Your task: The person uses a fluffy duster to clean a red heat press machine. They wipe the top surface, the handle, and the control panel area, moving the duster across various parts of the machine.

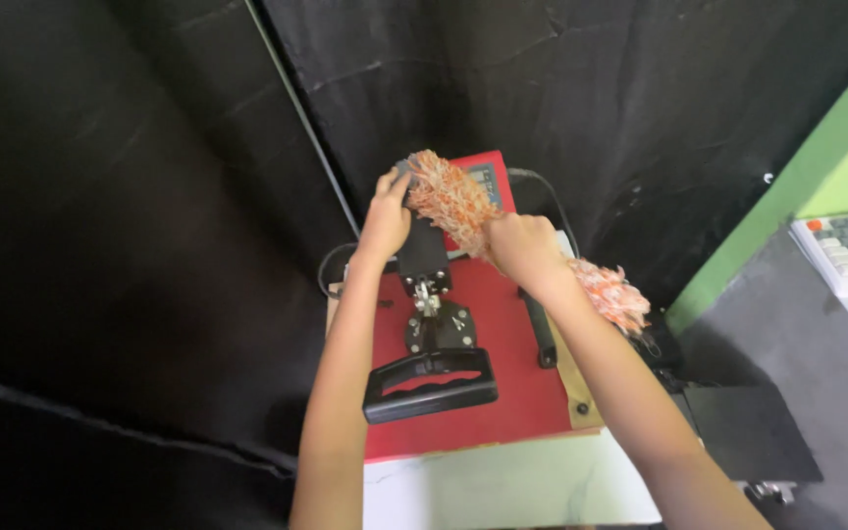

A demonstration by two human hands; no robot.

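The fluffy orange-and-white duster [453, 201] lies across the rear of the red heat press [503, 378], the right hand [522, 245] clenched around its middle. The left hand [387, 218] grips the press's black top housing [424, 250]. Short, light strokes seem best. The press sits on a pale desk [512, 486].

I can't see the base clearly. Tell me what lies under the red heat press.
Under the red heat press a tan pad and a white tabletop show; the rest beneath is covered.
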